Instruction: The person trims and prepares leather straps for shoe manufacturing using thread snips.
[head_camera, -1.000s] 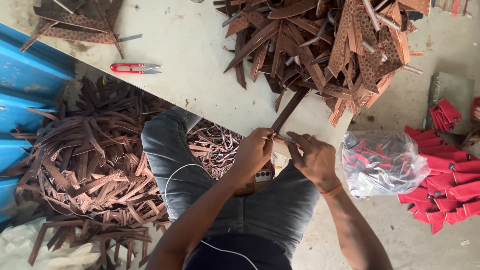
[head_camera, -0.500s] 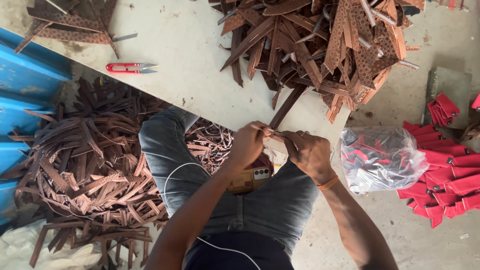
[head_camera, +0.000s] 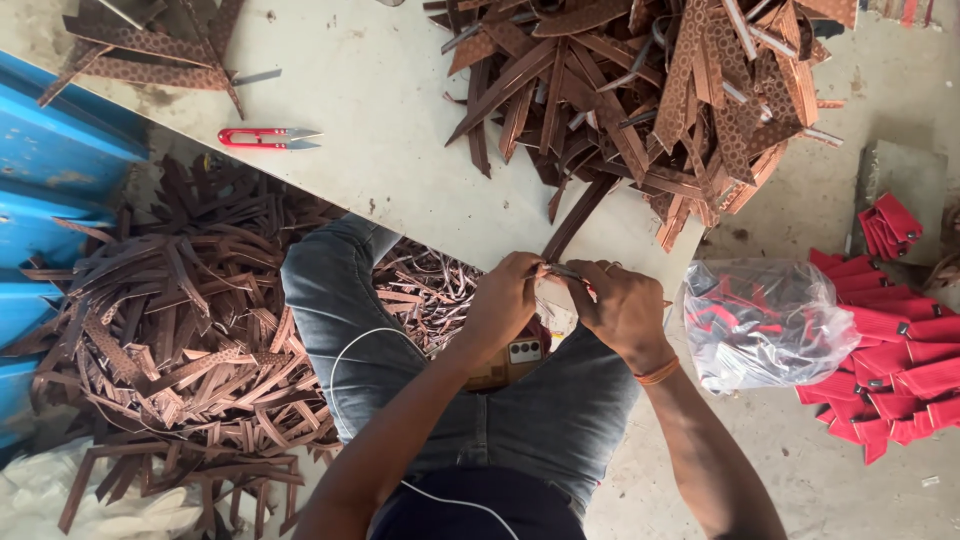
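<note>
Both hands, left (head_camera: 508, 300) and right (head_camera: 622, 305), pinched together on one end of a brown strap (head_camera: 580, 215); long axis slanting away toward the pile (head_camera: 650, 90) on the counter (head_camera: 380, 120).

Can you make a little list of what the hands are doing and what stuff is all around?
left hand: pinches one end of a brown strap
right hand: grips the same strap end, touching the left hand
strap: slants up onto the table
big strap pile: on the table, behind the hands
red snips: lying on the table, untouched
floor pile: brown straps beside the left leg
clear bag: on the floor by red pieces
</note>
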